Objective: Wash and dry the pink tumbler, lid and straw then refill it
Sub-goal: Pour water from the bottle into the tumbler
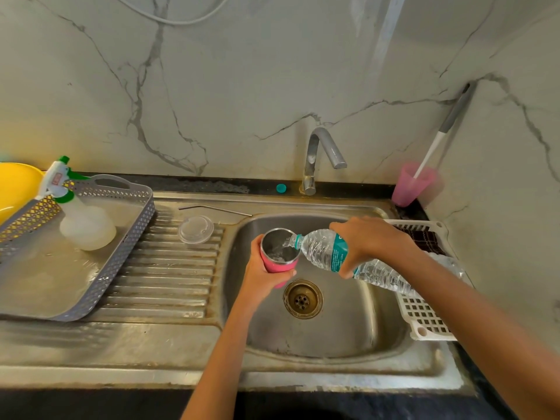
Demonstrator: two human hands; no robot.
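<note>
On my steel desk (157, 344) beside the sink lie a clear lid (195, 229), a metal straw (215, 210) and a grey tray (121, 253).

1. Pink tumbler (278, 254): steel-lined, open-topped, slightly tilted over the sink basin, water inside.
2. Clear lid (196, 229): lies flat on the ribbed drainboard (apart from the tumbler).
3. Metal straw (215, 209): lies behind the lid.

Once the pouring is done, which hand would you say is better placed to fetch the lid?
Probably the right hand: the left hand holds the tumbler, while the bottle can be set down.
</note>
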